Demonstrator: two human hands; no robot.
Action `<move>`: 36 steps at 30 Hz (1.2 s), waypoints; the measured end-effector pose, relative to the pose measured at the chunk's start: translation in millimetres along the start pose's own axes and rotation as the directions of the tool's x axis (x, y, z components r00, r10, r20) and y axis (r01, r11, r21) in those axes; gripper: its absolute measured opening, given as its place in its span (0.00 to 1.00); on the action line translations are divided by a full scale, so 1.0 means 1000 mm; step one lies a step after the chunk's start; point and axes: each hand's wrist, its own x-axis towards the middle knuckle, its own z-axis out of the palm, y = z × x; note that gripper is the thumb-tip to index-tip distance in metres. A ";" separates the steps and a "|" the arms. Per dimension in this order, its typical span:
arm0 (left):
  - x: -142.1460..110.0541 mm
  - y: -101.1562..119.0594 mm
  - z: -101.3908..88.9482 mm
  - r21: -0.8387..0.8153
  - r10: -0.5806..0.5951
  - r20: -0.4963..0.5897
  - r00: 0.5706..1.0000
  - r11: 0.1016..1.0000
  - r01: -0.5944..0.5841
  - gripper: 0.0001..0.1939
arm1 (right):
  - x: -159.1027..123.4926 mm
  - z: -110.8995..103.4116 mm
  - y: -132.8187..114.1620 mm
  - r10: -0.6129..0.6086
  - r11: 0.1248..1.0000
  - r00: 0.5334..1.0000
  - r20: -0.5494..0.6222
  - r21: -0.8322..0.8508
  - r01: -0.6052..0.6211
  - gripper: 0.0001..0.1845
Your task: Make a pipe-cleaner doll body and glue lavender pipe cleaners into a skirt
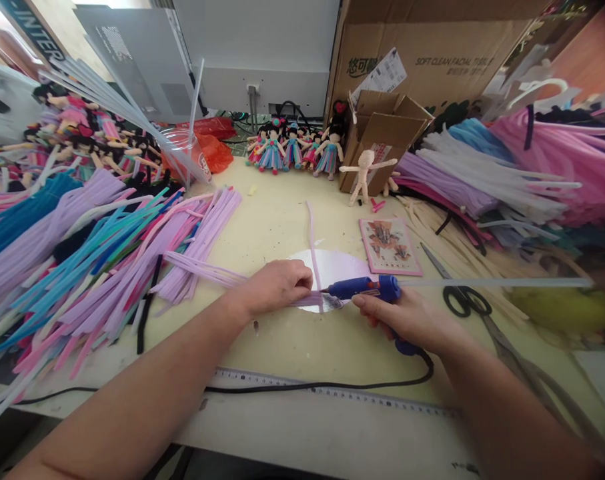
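Observation:
My left hand (277,285) is closed on a row of lavender pipe cleaners (205,265), which run out to the left from under my fingers. A single lavender pipe cleaner (311,233) crosses them at their right end, lying away from me over a shiny white round patch (345,263). My right hand (405,317) grips a blue hot glue gun (357,287). Its nozzle points left and meets the crossing, close to my left fingertips; whether it touches cannot be told. A long translucent glue stick (502,283) sticks out behind the gun.
Piled pipe cleaners (97,253) lie left, more bundles (457,167) right. Small dolls (273,150), a bare doll body (365,175) and an open carton (382,127) stand behind. Scissors (467,300) lie right; a ruler (332,393) and the gun's black cord (282,388) run along the front.

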 end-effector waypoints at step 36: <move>-0.001 -0.001 0.001 -0.007 0.002 -0.003 1.000 1.000 -0.002 0.06 | -0.003 0.001 -0.009 0.052 0.996 0.999 -0.011 -0.070 -0.052 0.18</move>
